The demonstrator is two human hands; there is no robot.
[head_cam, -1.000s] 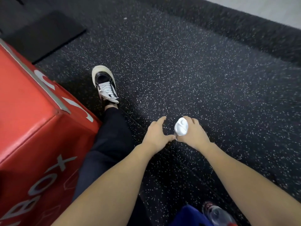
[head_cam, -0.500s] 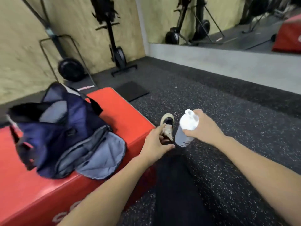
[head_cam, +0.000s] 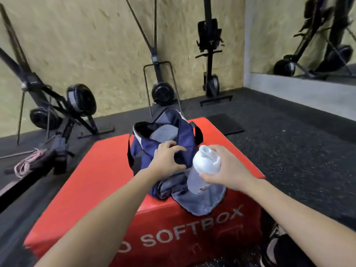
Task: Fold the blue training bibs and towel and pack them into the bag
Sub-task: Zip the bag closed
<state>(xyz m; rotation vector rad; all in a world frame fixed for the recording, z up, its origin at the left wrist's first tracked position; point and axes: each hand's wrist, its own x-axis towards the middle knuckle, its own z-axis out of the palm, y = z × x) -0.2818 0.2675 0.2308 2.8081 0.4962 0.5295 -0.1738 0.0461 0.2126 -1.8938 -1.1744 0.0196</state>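
Navy bag (head_cam: pixel 165 139) sits unzipped on the red soft box (head_cam: pixel 107 170), something grey folded inside; right hand (head_cam: pixel 229 170) is wrapped around a white-capped bottle (head_cam: pixel 202 170) just over the bag's front flap; left hand (head_cam: pixel 167 158) hovers at the bag's opening, fingers loosely spread, gripping nothing.

bag (head_cam: pixel 165 139) on box (head_cam: pixel 107 182), bottle (head_cam: pixel 200 176) before bag

One bag (head_cam: pixel 154 143), one bottle (head_cam: pixel 200 170), one red box (head_cam: pixel 107 180), two hands (head_cam: pixel 165 160).
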